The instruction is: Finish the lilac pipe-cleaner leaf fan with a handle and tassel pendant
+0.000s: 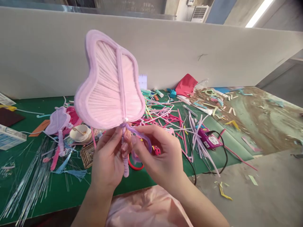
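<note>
A: You've two fans in view: one pink leaf-shaped fuzzy-wire fan (111,85) at upper centre, and one smaller lilac fuzzy-wire fan (58,121) at centre left.

B: And two hands at lower centre, your left hand (107,157) and your right hand (161,154).

A: Near the middle you've one round cream bowl (80,133), one brown woven square mat (87,155) and one red plastic ring (135,166).

B: Right of centre, you've one purple plastic device (209,140) with one black cable (226,154). Higher up there's one red cloth pouch (186,84). Your loose fuzzy-wire stems (165,113) are too tangled to count.
</note>
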A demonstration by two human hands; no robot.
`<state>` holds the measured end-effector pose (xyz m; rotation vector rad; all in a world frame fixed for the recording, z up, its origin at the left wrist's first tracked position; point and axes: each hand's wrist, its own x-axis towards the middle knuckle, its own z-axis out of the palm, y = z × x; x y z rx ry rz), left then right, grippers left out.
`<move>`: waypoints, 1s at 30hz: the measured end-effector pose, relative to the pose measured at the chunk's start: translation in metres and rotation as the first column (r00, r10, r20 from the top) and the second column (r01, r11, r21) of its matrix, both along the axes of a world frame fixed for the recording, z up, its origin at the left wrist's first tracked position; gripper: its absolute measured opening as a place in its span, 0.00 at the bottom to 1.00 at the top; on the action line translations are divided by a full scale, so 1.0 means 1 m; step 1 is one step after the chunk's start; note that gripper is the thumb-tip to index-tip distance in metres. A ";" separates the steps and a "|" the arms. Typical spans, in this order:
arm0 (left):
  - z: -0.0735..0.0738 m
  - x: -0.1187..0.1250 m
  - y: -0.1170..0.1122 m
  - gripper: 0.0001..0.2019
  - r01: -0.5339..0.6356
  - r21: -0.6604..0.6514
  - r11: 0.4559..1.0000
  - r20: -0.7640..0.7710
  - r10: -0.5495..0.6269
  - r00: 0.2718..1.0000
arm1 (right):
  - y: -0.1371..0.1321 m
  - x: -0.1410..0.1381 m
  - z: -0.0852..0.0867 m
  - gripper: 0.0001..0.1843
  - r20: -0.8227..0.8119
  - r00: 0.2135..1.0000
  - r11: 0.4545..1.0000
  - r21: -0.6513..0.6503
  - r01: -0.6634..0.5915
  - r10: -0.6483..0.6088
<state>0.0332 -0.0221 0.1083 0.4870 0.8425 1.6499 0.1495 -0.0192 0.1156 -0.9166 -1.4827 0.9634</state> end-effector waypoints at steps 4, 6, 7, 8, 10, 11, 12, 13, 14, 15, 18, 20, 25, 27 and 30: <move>-0.001 0.003 0.000 0.08 -0.023 0.011 1.000 -0.045 0.024 0.999 | 0.010 -0.002 0.001 0.05 0.100 0.991 0.990 0.114 0.081 -0.092; -0.002 0.004 0.000 0.08 0.014 0.050 0.999 -0.068 -0.011 0.998 | 0.013 -0.002 0.001 0.05 0.092 0.987 0.983 0.143 0.116 -0.130; -0.002 0.004 -0.001 0.08 0.037 0.062 0.997 -0.071 -0.032 0.997 | 0.014 -0.002 0.001 0.05 0.081 0.986 0.979 0.151 0.133 -0.147; -0.002 0.004 -0.001 0.08 0.058 0.067 0.996 -0.065 -0.053 0.996 | 0.015 -0.002 0.002 0.06 0.070 0.984 0.977 0.154 0.151 -0.163; -0.002 0.005 -0.001 0.09 0.078 0.065 0.995 -0.029 -0.076 0.997 | 0.017 -0.003 0.003 0.06 0.048 0.982 0.976 0.131 0.174 -0.181; -0.002 0.005 -0.001 0.09 0.085 0.062 0.994 -0.010 -0.085 0.996 | 0.018 -0.002 0.003 0.07 0.036 0.984 0.981 0.095 0.168 -0.172; -0.003 0.005 -0.002 0.09 0.089 0.060 0.994 0.000 -0.089 0.996 | 0.020 -0.002 0.004 0.09 0.016 0.989 0.989 0.034 0.145 -0.145; -0.003 0.005 -0.002 0.10 0.091 0.055 0.994 -0.001 -0.091 0.996 | 0.022 -0.001 0.005 0.11 -0.020 0.995 0.994 -0.045 0.097 -0.098; -0.003 0.005 -0.002 0.10 0.086 0.047 0.995 -0.012 -0.086 0.996 | 0.024 0.000 0.005 0.13 -0.079 0.996 0.990 -0.138 0.026 -0.037; -0.003 0.004 -0.003 0.09 0.069 0.037 0.997 -0.029 -0.068 0.997 | 0.026 0.002 0.006 0.15 -0.158 0.987 0.970 -0.233 -0.067 0.030; -0.005 0.004 -0.003 0.09 -0.012 0.013 1.000 -0.088 0.013 0.996 | 0.031 0.007 0.006 0.18 -0.406 0.901 0.850 -0.411 -0.330 0.154; -0.006 0.004 -0.002 0.09 -0.048 0.011 0.999 -0.110 0.049 0.993 | 0.031 0.009 0.006 0.19 -0.524 0.834 0.773 -0.453 -0.443 0.171; -0.007 0.006 0.000 0.10 -0.056 0.031 0.998 -0.090 0.059 0.994 | 0.021 0.004 0.005 0.09 -0.745 0.663 0.604 -0.496 -0.625 0.075; -0.008 0.006 -0.001 0.09 -0.048 0.028 0.998 -0.055 0.049 0.997 | 0.015 -0.001 0.005 0.08 -0.774 0.632 0.622 -0.476 -0.622 0.039; -0.007 0.006 -0.002 0.08 -0.049 -0.003 0.999 -0.041 0.049 0.998 | 0.009 -0.011 0.004 0.10 -0.783 0.620 0.700 -0.414 -0.581 0.051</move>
